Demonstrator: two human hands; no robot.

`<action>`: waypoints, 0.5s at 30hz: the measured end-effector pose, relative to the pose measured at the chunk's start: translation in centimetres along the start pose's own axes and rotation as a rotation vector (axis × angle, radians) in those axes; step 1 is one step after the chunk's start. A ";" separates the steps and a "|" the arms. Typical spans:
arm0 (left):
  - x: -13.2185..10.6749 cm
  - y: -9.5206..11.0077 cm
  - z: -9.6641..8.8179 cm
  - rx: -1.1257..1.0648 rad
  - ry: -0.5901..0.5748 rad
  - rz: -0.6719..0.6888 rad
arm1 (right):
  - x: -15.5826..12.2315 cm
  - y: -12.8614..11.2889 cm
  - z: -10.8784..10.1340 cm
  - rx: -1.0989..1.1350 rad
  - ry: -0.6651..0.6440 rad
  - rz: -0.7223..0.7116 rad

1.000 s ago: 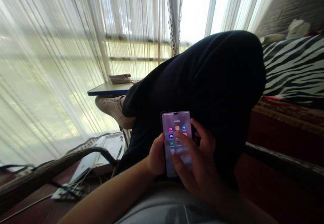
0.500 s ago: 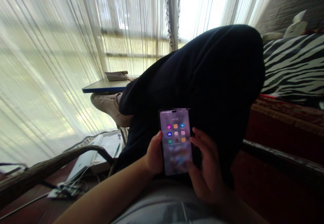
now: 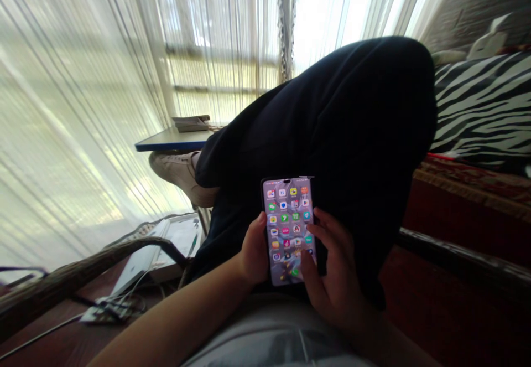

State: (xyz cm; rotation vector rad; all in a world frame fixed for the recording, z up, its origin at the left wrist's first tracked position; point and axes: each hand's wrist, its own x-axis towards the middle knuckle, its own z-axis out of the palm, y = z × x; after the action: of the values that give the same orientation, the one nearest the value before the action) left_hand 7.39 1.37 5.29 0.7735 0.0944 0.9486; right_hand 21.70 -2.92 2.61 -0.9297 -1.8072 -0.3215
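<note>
A smartphone (image 3: 286, 231) with a lit screen of app icons in rows rests upright in front of my lap. My left hand (image 3: 254, 251) grips its left edge, thumb along the side; the other fingers are hidden behind it. My right hand (image 3: 334, 262) is at the lower right side of the phone. Its thumb lies over the bottom right of the screen, and a fingertip reaches over the right edge. The fingers are apart; whether they touch the glass I cannot tell.
My dark-trousered leg (image 3: 332, 112) is crossed behind the phone, with a light shoe (image 3: 178, 173) by a blue-edged table (image 3: 166, 140). A power strip with cables (image 3: 108, 309) lies at lower left beside a chair armrest (image 3: 136, 242). Zebra-striped fabric (image 3: 485, 107) is at right.
The screen has switched from a small folder of icons on a blurred background to a full page of icons. My right thumb and fingers have shifted left, over the screen's edge.
</note>
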 end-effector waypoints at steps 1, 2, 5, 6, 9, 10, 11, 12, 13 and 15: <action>0.0 0.0 0.1 0.003 0.009 -0.003 | -0.1 0.0 0.1 -0.013 0.006 -0.002; 0.0 0.0 0.1 0.006 0.021 -0.002 | -0.1 0.1 0.1 -0.016 0.005 -0.004; 0.0 0.0 0.2 0.014 0.030 -0.004 | -0.5 0.3 0.2 0.080 0.008 0.018; 0.0 0.0 0.2 0.020 0.018 -0.001 | -0.6 0.4 0.2 0.123 0.007 0.031; 0.0 -0.1 0.0 0.042 -0.048 0.017 | -0.8 0.4 0.1 0.192 0.001 0.050; 0.0 -0.1 -0.1 0.047 -0.068 0.023 | -0.8 0.5 0.1 0.194 -0.003 0.051; 0.0 -0.1 -0.1 0.051 -0.085 0.023 | -0.8 0.5 0.0 0.193 -0.006 0.049; 0.0 -0.1 -0.2 0.049 -0.088 0.027 | -0.8 0.5 0.0 0.191 -0.005 0.044; 0.0 -0.1 -0.2 0.047 -0.086 0.027 | -0.7 0.5 0.0 0.189 -0.007 0.039; 0.0 0.0 -0.2 0.046 -0.072 0.019 | -0.7 0.5 0.0 0.194 -0.001 0.033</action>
State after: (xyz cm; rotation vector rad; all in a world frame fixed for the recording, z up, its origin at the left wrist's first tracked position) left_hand 7.35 1.49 5.13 0.8516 0.0467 0.9381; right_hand 22.22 -2.86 1.92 -0.8219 -1.7865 -0.1225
